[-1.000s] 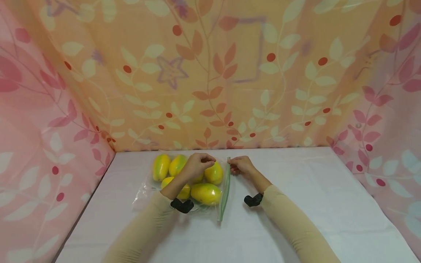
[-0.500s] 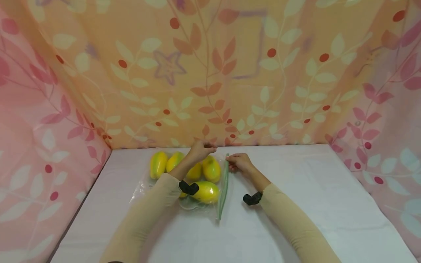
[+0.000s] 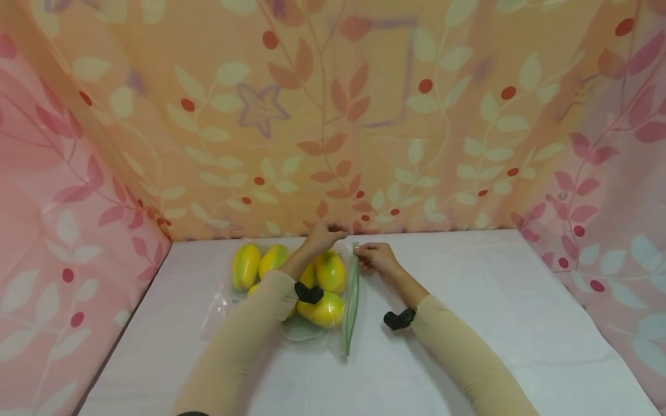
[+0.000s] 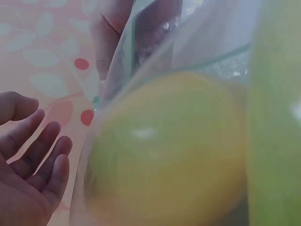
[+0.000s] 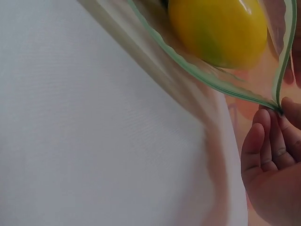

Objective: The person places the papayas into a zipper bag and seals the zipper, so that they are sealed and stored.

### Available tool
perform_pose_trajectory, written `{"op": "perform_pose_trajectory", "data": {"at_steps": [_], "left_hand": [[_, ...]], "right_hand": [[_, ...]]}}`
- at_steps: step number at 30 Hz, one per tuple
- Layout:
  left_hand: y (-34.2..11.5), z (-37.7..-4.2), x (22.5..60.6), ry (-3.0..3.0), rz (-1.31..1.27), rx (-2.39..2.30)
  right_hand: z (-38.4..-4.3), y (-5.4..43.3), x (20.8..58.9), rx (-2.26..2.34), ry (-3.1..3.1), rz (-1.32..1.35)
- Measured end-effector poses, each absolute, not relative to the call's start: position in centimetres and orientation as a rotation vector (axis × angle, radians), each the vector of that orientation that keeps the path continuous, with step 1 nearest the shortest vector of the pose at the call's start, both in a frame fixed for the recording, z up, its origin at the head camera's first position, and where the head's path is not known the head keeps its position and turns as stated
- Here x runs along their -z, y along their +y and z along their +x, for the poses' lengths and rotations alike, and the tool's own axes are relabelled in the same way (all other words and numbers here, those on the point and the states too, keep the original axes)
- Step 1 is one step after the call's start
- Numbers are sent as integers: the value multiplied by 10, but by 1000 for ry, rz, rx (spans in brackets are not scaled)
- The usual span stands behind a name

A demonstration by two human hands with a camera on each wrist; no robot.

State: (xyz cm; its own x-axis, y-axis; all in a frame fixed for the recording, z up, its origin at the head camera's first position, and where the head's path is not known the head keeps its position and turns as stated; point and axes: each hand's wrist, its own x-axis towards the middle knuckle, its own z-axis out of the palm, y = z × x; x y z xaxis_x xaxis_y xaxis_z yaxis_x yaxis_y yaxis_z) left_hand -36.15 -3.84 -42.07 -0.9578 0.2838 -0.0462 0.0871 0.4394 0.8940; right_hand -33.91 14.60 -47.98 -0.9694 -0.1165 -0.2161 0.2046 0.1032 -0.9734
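Observation:
A clear zip bag (image 3: 221,309) with a green zip strip (image 3: 351,315) lies on the white table, its mouth facing right. Several yellow-green mangoes (image 3: 247,267) are inside it. At the strip's far end my right hand (image 3: 381,259) pinches the corner between thumb and fingers. In the right wrist view the two green lips (image 5: 207,84) stand apart and meet at those fingertips. My left hand (image 3: 319,237) is at the bag's far side, beyond a mango (image 3: 330,271). The left wrist view shows its fingers (image 4: 54,146) loosely bent with nothing between them. My left forearm hides part of the bag.
The white-covered table (image 3: 468,323) extends right and in front of the bag. A floral curtain (image 3: 416,144) rises directly behind its far edge, with pink curtains (image 3: 67,277) on both sides. Black wrist cameras (image 3: 399,319) sit at both cuffs.
My left hand has moved away from me, from over the mangoes to the bag's far edge. My right hand stays at the strip's far corner.

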Motion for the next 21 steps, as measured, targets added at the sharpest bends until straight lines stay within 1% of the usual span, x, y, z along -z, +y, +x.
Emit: {"op": "perform_pose_trajectory", "data": {"at_steps": [13, 21], "left_hand": [[-34, -369, 422, 2512, 383, -1344], [-31, -368, 431, 2544, 491, -1245]], "right_hand": [[-336, 142, 469, 1936, 2166, 56], [-338, 143, 474, 1942, 2178, 51]]}}
